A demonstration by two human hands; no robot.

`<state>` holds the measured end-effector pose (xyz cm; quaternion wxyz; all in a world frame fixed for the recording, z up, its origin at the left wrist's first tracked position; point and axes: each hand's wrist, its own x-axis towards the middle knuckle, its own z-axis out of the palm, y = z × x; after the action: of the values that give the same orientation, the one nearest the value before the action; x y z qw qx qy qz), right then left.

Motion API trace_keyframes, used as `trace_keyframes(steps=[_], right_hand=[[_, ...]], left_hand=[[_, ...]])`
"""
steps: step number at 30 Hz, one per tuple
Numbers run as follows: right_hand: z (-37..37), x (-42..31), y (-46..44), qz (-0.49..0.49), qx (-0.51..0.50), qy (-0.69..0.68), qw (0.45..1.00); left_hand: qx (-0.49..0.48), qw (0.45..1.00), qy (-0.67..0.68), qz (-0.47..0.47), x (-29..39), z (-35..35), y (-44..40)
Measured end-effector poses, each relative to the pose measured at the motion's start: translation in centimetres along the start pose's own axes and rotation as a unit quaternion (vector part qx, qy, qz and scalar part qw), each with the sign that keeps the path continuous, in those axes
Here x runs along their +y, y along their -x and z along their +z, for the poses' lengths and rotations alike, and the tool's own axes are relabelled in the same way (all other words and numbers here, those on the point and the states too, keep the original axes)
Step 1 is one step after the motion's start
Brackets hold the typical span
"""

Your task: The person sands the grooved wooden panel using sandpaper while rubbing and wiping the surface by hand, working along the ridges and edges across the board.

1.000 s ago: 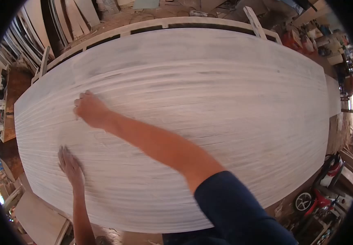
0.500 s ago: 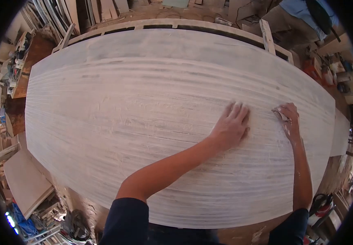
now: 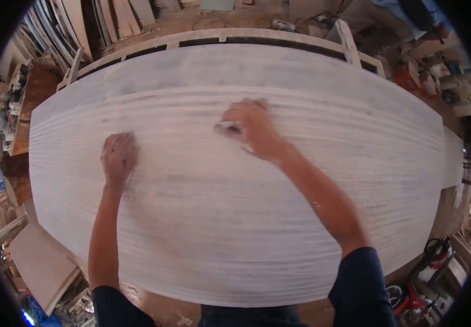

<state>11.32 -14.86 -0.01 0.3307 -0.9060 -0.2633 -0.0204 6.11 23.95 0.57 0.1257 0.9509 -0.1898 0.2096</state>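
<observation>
A large whitish panel, streaked with pale dust or filler, lies in front of me. My right hand is over its upper middle, closed around a small pale folded piece that looks like sandpaper. Motion blurs the hand, and most of the piece is hidden by the fingers. Farther left, my left hand rests on the panel with its fingers forward and slightly bent. It is also blurred, and I see nothing held in it. White dust coats both hands.
A wooden frame rail with an upright post runs behind the panel. Boards lean at the back left. A flat board stack lies at lower left, and a red and black machine at lower right.
Both hands have swept left across the panel. My left hand went from right of centre to the left side; my right hand, still gripping the sandpaper, came from the right to the middle.
</observation>
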Motion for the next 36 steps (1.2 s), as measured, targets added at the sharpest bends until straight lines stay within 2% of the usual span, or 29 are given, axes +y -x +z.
trace_keyframes(steps=[2, 4, 6, 7, 10, 13, 14, 16, 18, 19, 21, 22, 25, 27, 30, 32, 33, 35, 36], right_hand=[[0.0, -1.2, -1.0, -0.036, -0.017, -0.051, 0.998], [-3.0, 1.4, 1.7, 0.027, -0.047, 0.005, 0.999], [-7.0, 2.3, 3.2, 0.133, -0.091, 0.03, 0.986], [-6.3, 1.8, 2.4, 0.131, -0.091, 0.037, 0.987], [0.1, -0.7, -1.1, -0.002, -0.045, 0.014, 0.999], [1.2, -4.6, -4.6, -0.001, -0.085, -0.036, 0.996], [0.7, -2.6, -3.0, -0.008, -0.044, -0.038, 0.998], [-3.5, 0.8, 0.6, 0.072, -0.073, -0.012, 0.995], [-7.2, 1.2, 3.0, 0.222, -0.054, -0.004, 0.974], [-6.6, 0.8, 2.6, 0.223, -0.055, -0.002, 0.973], [-4.0, -0.1, 2.1, 0.181, -0.038, 0.007, 0.983], [-1.0, -0.8, 0.3, 0.071, -0.026, 0.028, 0.997], [9.1, -6.8, -7.8, -0.052, 0.011, -0.099, 0.994], [13.3, -11.0, -11.7, -0.082, 0.024, -0.064, 0.994], [11.1, -10.2, -10.6, -0.066, -0.002, -0.091, 0.994], [6.6, -4.3, -5.7, -0.017, -0.001, -0.14, 0.99], [2.1, -1.9, -2.9, 0.035, -0.033, -0.123, 0.991], [-5.4, 2.2, 2.8, 0.142, -0.054, 0.012, 0.988], [-7.9, 3.8, 4.6, 0.162, -0.061, 0.073, 0.982]], left_hand=[[-0.017, 0.999, -0.004, -0.046, -1.2, -0.7, 0.4], [-0.008, 0.999, 0.02, -0.048, -1.3, -0.8, 0.3], [0.001, 0.998, 0.043, -0.052, -1.4, -0.8, -0.1], [-0.005, 0.998, 0.036, -0.055, -1.1, -0.9, -0.2], [-0.013, 0.998, 0.039, -0.057, -1.4, -0.9, -0.2], [-0.01, 0.998, 0.047, -0.046, -1.7, -1.0, -0.1], [-0.004, 0.998, 0.05, -0.036, -1.9, -1.1, 0.0], [-0.001, 0.998, 0.062, -0.026, -2.2, -0.9, 0.0], [0.006, 0.997, 0.07, -0.021, -2.3, -0.8, -0.1], [-0.004, 0.996, 0.088, -0.019, -2.0, -0.9, -0.2], [-0.016, 0.994, 0.11, -0.01, -2.1, -1.1, -0.3], [-0.02, 0.994, 0.111, -0.002, -2.0, -1.2, -0.3], [-0.037, 0.993, 0.112, 0.0, -1.8, -1.3, -0.4], [-0.059, 0.991, 0.117, -0.004, -2.1, -1.4, -0.2], [-0.056, 0.995, 0.078, 0.019, -1.4, -1.4, -0.5], [-0.056, 0.995, 0.08, 0.033, -1.4, -1.0, -0.4], [-0.053, 0.995, 0.071, 0.043, -1.5, -0.8, -0.3], [-0.047, 0.996, 0.07, 0.038, -1.3, -0.6, -0.2], [-0.042, 0.996, 0.068, 0.041, -1.3, -0.6, -0.1]])
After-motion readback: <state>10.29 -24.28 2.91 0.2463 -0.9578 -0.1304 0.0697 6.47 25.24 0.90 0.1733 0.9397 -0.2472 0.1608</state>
